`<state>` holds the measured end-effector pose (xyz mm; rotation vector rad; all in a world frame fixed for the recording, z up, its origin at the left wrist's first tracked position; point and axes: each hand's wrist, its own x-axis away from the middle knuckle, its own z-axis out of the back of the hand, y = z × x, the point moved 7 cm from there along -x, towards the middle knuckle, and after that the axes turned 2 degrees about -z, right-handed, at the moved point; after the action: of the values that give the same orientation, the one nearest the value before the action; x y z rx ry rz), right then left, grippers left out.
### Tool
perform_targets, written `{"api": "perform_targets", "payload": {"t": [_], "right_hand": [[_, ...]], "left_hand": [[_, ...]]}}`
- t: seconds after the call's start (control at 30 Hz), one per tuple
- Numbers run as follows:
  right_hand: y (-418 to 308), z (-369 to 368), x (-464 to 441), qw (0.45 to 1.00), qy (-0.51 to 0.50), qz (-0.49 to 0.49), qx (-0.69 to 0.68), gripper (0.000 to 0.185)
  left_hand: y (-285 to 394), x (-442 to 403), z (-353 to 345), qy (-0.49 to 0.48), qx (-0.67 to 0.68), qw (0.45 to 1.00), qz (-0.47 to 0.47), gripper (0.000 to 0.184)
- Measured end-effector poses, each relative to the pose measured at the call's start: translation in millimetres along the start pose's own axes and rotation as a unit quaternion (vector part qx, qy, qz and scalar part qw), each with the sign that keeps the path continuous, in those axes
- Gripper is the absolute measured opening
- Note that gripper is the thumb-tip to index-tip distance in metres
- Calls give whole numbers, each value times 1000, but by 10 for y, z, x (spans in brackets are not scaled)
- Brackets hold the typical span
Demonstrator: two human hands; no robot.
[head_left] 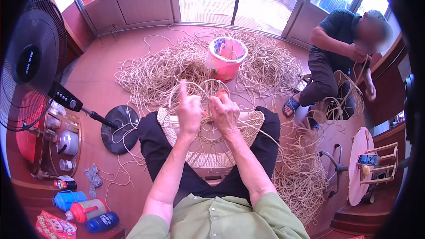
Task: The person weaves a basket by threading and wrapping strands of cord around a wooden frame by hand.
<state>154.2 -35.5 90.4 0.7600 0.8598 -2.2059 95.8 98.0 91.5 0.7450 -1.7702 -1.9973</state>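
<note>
A partly woven piece of pale straw-coloured cord (208, 157) lies across my lap, with a ring of cord ends near its middle. Over its left part is my left hand (189, 113), index finger stretched upward and slightly blurred, the other fingers curled; what they hold is hidden. A loop of cord (177, 86) arcs beside that finger. My right hand (224, 113) is closed at the piece's upper middle, pinching cord at the weave. Just beyond its knuckles shows a small orange object (222, 92), its kind unclear. A loose strand runs off to the right.
Heaps of loose cord (155, 75) surround a red lined bucket (226, 68) ahead. A standing fan (33, 64) is at left, above bottles (90, 210). At right, a seated person (327, 57) handles cord. A round-topped stool (356, 163) carries a phone (368, 159).
</note>
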Motion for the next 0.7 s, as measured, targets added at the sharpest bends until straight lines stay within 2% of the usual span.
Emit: {"api": "perform_targets", "payload": {"t": [0.03,0.07,0.13,0.23,0.27,0.37,0.47,0.5,0.57,0.6,0.63,0.7], "right_hand": [[13,-54,17,1000,-8,-5,-3,8],[-2,-98,45,1000,-21,1,4,7],[-31,-114,79,998,-48,14,24,9],[-136,-78,120,995,-78,41,57,11],[-148,-81,130,993,-88,50,67,12],[-97,23,134,992,-100,69,-19,15],[-9,126,233,987,-78,79,-113,23],[47,125,277,986,-58,77,-137,25],[129,123,334,980,-43,35,-194,29],[113,138,358,979,-30,42,-196,31],[103,164,384,979,-16,48,-197,32],[38,312,426,984,1,88,-158,35]], "left_hand": [[-76,-95,-100,-26,-155,984,-85,79],[-296,-155,-150,-49,-216,973,-66,84],[-149,-264,-241,-85,-292,950,-70,90],[-74,-428,-399,-135,-328,933,-67,95],[-103,-416,-386,-142,-307,940,-50,93],[-219,-372,-279,-165,-249,955,-1,90],[-123,-31,-43,-45,-191,970,-142,84],[-195,117,29,-34,-140,984,-107,70],[-431,380,196,34,18,999,-38,58],[-483,484,253,68,96,993,-3,53],[-530,561,279,93,168,981,29,38],[-478,579,383,146,207,967,37,38]]}}
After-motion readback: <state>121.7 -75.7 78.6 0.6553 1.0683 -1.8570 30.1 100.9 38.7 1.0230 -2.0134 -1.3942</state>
